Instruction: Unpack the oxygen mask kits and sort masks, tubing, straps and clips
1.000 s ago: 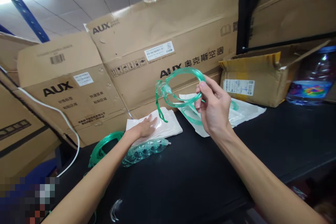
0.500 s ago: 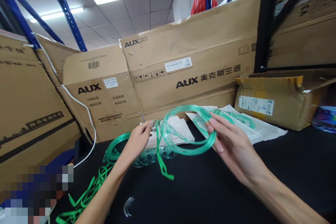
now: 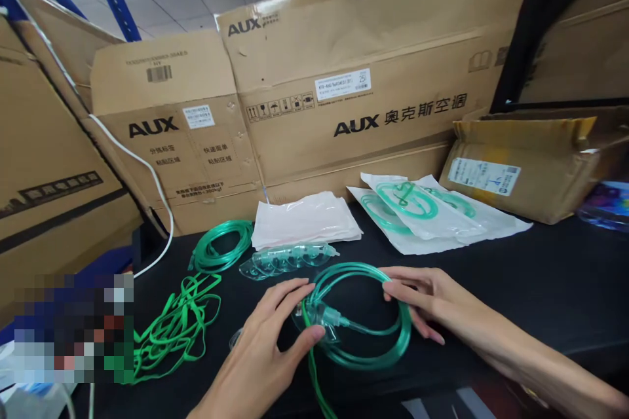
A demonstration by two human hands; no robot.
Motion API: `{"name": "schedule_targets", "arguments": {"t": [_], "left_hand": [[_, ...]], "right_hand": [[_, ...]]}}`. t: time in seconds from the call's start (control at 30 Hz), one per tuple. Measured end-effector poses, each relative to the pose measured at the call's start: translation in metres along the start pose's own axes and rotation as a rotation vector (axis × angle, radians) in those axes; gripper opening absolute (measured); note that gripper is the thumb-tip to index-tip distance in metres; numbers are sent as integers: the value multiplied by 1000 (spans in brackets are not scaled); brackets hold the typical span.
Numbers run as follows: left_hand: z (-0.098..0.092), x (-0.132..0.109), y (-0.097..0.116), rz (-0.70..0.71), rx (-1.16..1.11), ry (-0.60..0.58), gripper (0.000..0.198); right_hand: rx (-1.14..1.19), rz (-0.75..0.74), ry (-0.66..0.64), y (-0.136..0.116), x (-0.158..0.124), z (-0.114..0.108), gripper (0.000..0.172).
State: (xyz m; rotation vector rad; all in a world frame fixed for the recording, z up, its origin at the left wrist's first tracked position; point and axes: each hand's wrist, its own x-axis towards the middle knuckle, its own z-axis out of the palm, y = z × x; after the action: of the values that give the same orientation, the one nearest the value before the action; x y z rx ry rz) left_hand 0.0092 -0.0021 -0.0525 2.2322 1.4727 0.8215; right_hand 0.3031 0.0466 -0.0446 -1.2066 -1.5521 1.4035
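Note:
A coil of green tubing with a clear mask [image 3: 361, 334] lies on the black table [image 3: 515, 275] between my hands. My left hand [image 3: 265, 353] grips the mask end at the coil's left, thumb and fingers closed round it. My right hand [image 3: 422, 298] holds the right side of the coil, fingers curled over the tube. Just behind lie a stack of clear masks [image 3: 287, 258], a second green tubing coil [image 3: 221, 245] and a pile of empty white bags [image 3: 304, 219]. Sealed bags with green tubing inside [image 3: 422, 209] rest further right.
Loose green elastic straps [image 3: 171, 327] sprawl at the left. Large AUX cardboard boxes [image 3: 344, 91] wall the back of the table. An open yellowish carton [image 3: 525, 163] stands at the right. A white cable [image 3: 147, 170] hangs down the left boxes.
Both hands have come down from mid-air and now press the coil and mask on the table near me. The left hand left the white bags and took the mask end.

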Motion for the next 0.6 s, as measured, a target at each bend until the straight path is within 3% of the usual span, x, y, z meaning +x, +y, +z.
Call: {"name": "schedule_targets", "arguments": {"t": [0.07,0.17,0.2,0.27,0.4,0.6], "left_hand": [[3,2,-1,12,10,-4,43],[5,4,-2,8,28,-17,38],[5,4,-2,5,32,-29,38],[4,4,-2,-4,38,-62,37],[-1,7,-1,-67,4,-142,40],[-13,17,8,-116,-84,-363,37]], "right_hand": [[-309,-148,113,2,5,-2,42],[-627,-442,264,-1,5,5,28],[-666,-497,236,-4,4,10,25],[-701,-541,58,-10,0,22,23],[-780,-490,-296,-12,2,39,16],[-672,-477,-369,-4,10,45,8]]}}
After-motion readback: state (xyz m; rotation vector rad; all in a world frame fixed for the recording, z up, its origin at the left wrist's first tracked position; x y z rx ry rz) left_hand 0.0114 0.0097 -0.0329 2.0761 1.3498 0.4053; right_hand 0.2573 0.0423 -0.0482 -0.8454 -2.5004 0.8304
